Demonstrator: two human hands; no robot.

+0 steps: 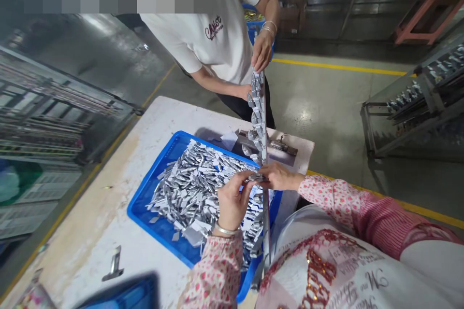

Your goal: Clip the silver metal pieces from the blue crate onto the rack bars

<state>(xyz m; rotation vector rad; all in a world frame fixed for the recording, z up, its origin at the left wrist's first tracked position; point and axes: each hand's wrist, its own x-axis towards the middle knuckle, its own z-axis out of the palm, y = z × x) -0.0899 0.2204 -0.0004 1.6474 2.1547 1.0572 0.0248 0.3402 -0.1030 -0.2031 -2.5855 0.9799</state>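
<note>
1. Metal bar (266, 231), near stretch: runs up from the wearer's body, over the tray's right-hand corner; no pieces show on it below the hands, so this length is judged not yet filled

2. Left hand (232, 200): above the tray, thumb and fingers pinched narrow on a grey metal part (256, 178), which lies across the bar

3. Right hand (279, 177): fingers closed on the other end of the same part, beside the bar; whether they grip the bar as well cannot be told

4. Blue tray (131, 210): on the table (145, 125), close to its right edge; a heap of loose grey pieces (192, 188), mixed with white slips (195, 236), covers most of its floor, with blue showing at the left corner; by this heap, a large stock appears to be left

5. Metal bar, far stretch: attached pieces (256, 106) sit closely one above another, from just beyond the hands to past the table's far edge; judged done along this length

6. Co-worker's hand (263, 50): fingers closed about the bar's upper end; the co-worker's other hand (246, 92) is partly hidden behind the attached pieces, its grip not discernible

7. Rack (433, 94): beyond the table's far right corner, bearing rows of shiny items too small to identify
</note>
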